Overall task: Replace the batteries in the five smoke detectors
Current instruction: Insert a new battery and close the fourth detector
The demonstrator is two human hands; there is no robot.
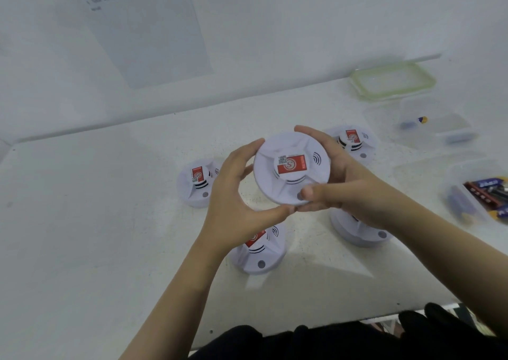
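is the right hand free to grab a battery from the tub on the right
Probably not yet: the right hand and left hand both grip the lifted smoke detector. The open tub of batteries lies unobstructed beside it.

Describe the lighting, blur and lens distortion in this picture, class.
Head view: soft, even light, faint shadows under the four resting detectors; held smoke detector between left hand and right hand fairly sharp; containers at right blurred; table edge bowed by the wide-angle lens.

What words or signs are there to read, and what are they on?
"S" in a ring: red sticker on the held smoke detector.
Small print beside it: blurred.
Sheet of paper on the wall: blurred.
Batteries in the box: blurred.
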